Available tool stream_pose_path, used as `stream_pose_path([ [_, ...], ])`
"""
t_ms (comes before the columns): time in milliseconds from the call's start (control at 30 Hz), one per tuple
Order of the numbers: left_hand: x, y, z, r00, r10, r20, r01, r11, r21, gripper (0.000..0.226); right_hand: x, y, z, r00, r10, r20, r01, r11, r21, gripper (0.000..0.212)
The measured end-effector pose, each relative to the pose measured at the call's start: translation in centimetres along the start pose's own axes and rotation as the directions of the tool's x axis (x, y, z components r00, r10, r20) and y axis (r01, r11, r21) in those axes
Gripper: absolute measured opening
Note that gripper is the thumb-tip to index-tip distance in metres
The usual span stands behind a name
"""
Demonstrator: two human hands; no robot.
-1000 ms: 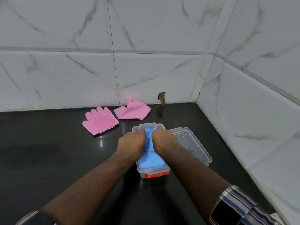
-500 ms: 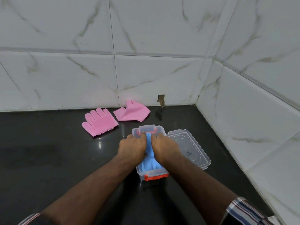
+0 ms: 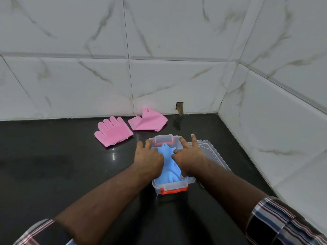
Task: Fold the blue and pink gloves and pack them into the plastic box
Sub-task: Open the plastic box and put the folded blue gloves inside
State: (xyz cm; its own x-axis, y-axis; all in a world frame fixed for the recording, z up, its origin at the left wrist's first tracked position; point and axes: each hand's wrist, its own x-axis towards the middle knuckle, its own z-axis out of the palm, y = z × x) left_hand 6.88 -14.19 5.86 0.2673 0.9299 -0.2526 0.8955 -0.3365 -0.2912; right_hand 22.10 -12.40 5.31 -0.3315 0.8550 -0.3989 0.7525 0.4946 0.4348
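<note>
Hands lie on the soft blue rubber glove (image 3: 168, 162) inside the clear rectangular plastic box with orange clips (image 3: 174, 187). The left hand (image 3: 148, 158) presses it with fingers spread and relaxed; the right hand (image 3: 188, 154) does the same, fingers straight. Beyond the fingertips, two pink rubber gloves rest on the black stone counter (image 3: 53, 165): one flat (image 3: 113, 132), one folded (image 3: 148, 120). The transparent lid (image 3: 210, 152) lies beside the right fingers.

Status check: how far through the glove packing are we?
Done: blue glove lies in the plastic box. In hand: left hand and right hand press it flat. Left: both pink gloves sit on the counter, lid off.
</note>
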Motion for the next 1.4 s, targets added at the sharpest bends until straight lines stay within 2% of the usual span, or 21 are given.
stream_pose_path([
  [100,0.7,0.5,-0.2,0.997,-0.022,0.070,0.017,0.997,0.074,0.037,0.1,-0.2,-0.2,0.998,0.044,0.043,-0.044,0.999,-0.010,0.065],
  [167,1.3,1.0,-0.2,0.992,-0.046,0.122,0.030,0.991,0.127,0.035,0.0,-0.3,-0.6,0.996,0.062,0.058,-0.061,0.998,-0.021,0.066],
  [233,1.9,1.5,0.0,0.983,-0.069,0.168,0.040,0.984,0.171,0.042,-0.2,-0.6,-1.0,0.994,0.075,0.083,-0.072,0.997,-0.031,0.069],
  [300,2.4,1.8,0.3,0.973,-0.092,0.210,0.052,0.981,0.189,0.059,-0.4,-0.8,-1.4,0.992,0.080,0.096,-0.076,0.996,-0.042,0.068],
  [367,2.8,2.0,0.6,0.967,-0.107,0.233,0.066,0.982,0.178,0.074,-0.5,-1.1,-1.7,0.989,0.091,0.113,-0.086,0.995,-0.050,0.071],
  [467,2.9,2.3,0.9,0.963,-0.121,0.242,0.084,0.984,0.158,0.086,-0.3,-1.4,-1.5,0.983,0.116,0.145,-0.111,0.993,-0.043,0.078],
  [600,2.7,2.5,1.1,0.958,-0.108,0.265,0.070,0.986,0.151,0.088,-0.1,-1.8,-1.4,0.982,0.126,0.140,-0.125,0.992,-0.016,0.078],
  [700,2.4,1.9,1.0,0.967,-0.072,0.243,0.055,0.996,0.076,0.083,0.2,-1.0,-1.0,0.985,0.099,0.142,-0.106,0.993,0.043,0.074],
  [800,1.9,1.2,0.4,0.978,-0.047,0.204,0.045,0.999,0.016,0.077,0.5,0.1,-0.6,0.999,0.049,0.011,-0.050,0.989,0.138,0.052],
  [867,1.8,1.1,0.0,0.985,-0.037,0.166,0.035,0.999,0.017,0.086,0.8,0.0,-0.9,0.990,-0.018,-0.142,0.043,0.984,0.173,0.045],
  [900,1.8,1.2,-0.2,0.987,-0.037,0.159,0.033,0.999,0.027,0.091,0.8,-0.2,-1.2,0.984,-0.063,-0.167,0.100,0.969,0.226,0.047],
  [967,1.7,1.4,-0.2,0.981,-0.051,0.189,0.040,0.997,0.063,0.100,1.2,-1.0,-1.7,0.989,-0.120,-0.086,0.144,0.910,0.388,0.057],
  [1033,1.7,1.6,0.1,0.970,-0.068,0.233,0.052,0.996,0.072,0.103,1.9,-1.7,-1.4,0.990,-0.137,0.010,0.117,0.877,0.466,0.069],
  [1167,1.7,1.7,0.2,0.949,-0.097,0.301,0.072,0.993,0.092,0.099,3.2,-2.8,-0.2,0.985,-0.134,0.105,0.076,0.899,0.432,0.083],
  [1400,1.7,2.4,0.2,0.943,-0.104,0.316,0.077,0.992,0.098,0.096,3.3,-3.2,-0.6,0.969,-0.182,0.164,0.109,0.919,0.378,0.078],
])
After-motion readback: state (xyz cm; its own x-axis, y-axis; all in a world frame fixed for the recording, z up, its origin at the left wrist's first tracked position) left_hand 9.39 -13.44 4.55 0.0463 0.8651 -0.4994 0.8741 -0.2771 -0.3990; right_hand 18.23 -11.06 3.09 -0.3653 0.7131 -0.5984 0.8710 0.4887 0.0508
